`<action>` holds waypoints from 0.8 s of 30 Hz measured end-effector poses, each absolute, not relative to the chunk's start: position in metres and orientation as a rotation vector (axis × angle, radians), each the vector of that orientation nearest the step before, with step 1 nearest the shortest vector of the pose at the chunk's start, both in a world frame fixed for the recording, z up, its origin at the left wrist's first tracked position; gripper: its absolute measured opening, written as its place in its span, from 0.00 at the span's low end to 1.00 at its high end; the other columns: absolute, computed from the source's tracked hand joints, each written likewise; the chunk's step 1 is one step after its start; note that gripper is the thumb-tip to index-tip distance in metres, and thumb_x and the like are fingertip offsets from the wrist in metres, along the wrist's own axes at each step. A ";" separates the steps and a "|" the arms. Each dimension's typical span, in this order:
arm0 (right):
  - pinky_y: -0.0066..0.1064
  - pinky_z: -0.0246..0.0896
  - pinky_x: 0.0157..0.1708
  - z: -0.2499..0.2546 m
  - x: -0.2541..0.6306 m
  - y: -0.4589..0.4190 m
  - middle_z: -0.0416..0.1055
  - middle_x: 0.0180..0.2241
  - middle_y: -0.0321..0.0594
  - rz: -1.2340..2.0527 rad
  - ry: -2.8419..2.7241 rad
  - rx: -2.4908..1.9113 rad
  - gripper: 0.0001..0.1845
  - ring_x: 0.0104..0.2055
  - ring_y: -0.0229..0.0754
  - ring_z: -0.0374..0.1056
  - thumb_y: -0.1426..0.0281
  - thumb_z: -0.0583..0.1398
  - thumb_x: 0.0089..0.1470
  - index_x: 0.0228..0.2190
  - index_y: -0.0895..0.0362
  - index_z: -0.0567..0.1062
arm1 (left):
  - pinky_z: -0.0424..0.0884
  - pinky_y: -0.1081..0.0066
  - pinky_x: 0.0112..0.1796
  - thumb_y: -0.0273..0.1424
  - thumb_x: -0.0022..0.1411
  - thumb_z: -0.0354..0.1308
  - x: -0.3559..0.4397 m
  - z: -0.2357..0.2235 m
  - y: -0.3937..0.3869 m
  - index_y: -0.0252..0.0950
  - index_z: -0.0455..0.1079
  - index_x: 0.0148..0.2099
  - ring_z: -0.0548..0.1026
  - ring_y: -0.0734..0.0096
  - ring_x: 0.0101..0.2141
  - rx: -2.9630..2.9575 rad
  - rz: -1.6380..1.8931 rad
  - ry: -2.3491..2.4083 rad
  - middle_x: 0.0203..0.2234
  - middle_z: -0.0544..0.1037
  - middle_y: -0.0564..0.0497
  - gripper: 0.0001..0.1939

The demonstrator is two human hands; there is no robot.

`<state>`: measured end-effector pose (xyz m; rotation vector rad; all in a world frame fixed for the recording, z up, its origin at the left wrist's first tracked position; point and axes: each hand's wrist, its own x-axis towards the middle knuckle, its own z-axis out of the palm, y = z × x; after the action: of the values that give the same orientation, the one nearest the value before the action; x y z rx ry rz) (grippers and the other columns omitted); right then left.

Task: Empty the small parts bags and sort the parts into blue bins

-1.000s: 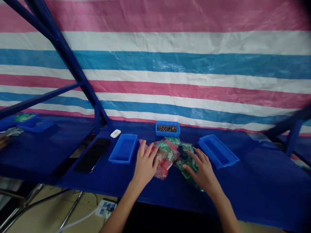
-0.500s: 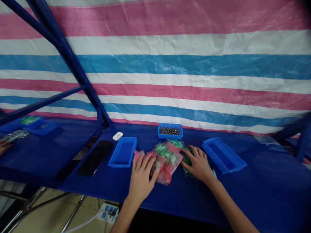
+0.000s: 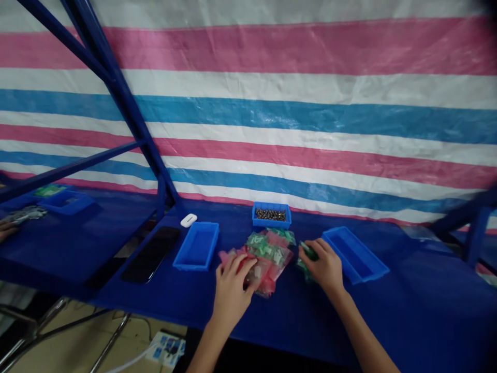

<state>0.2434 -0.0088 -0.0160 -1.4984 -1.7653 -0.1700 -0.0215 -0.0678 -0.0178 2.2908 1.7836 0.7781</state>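
Observation:
My left hand [image 3: 232, 290] lies over the left part of a pile of small pink plastic bags [image 3: 267, 282], fingers bent but apart and touching the bags. On top of the pile are small green bags [image 3: 267, 248] with pale pieces showing inside. To the right of the pile, my right hand [image 3: 325, 263] is closed on a green plastic bag [image 3: 309, 252], pinched between thumb and fingers. More green bags [image 3: 305, 272] lie partly hidden under that hand.
Behind the pile stands a blue bin [image 3: 272, 224] of small metal parts. Blue trays flank it, one left [image 3: 196, 247] and one right [image 3: 356, 255]. A phone [image 3: 151, 255] and a white case [image 3: 188, 220] lie left. Another person's hand [image 3: 6, 229] shows far left.
My right hand has gone from spread over the green bags to closed on one, slightly raised. The left hand's fingers have bent more over the pink bags. The view has shifted slightly.

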 end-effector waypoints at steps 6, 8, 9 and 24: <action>0.32 0.62 0.36 0.036 0.211 0.000 0.70 0.30 0.39 -0.182 -1.361 -1.345 0.09 0.33 0.41 0.67 0.63 0.61 0.56 0.33 0.57 0.73 | 0.62 0.58 0.52 0.19 0.58 0.55 -0.003 -0.016 -0.066 0.51 0.70 0.50 0.70 0.64 0.52 2.101 0.938 1.684 0.51 0.74 0.56 0.22; 0.33 0.63 0.38 0.041 0.188 0.005 0.70 0.32 0.40 -0.092 -1.428 -1.276 0.09 0.35 0.41 0.67 0.63 0.59 0.57 0.35 0.56 0.72 | 0.64 0.60 0.52 0.19 0.58 0.54 -0.001 -0.018 -0.065 0.50 0.70 0.51 0.71 0.65 0.51 2.032 1.008 1.659 0.51 0.74 0.56 0.23; 0.34 0.63 0.40 0.040 0.175 0.008 0.71 0.34 0.41 -0.037 -1.510 -1.245 0.09 0.37 0.42 0.67 0.63 0.58 0.58 0.36 0.56 0.73 | 0.65 0.61 0.52 0.19 0.58 0.54 -0.002 -0.020 -0.065 0.49 0.70 0.51 0.70 0.64 0.51 1.999 1.048 1.643 0.51 0.74 0.55 0.23; 0.45 0.51 0.58 0.002 0.189 0.003 0.65 0.58 0.42 0.170 -2.134 -1.285 0.20 0.61 0.46 0.58 0.64 0.48 0.65 0.56 0.50 0.67 | 0.40 0.41 0.62 0.16 0.45 0.58 -0.028 0.017 -0.088 0.51 0.49 0.68 0.36 0.46 0.67 2.463 0.567 1.631 0.69 0.38 0.53 0.50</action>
<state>0.1886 0.0025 0.0017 -1.2850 -2.1337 0.1701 -0.0283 -0.0877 0.0167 2.4635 1.6311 0.5666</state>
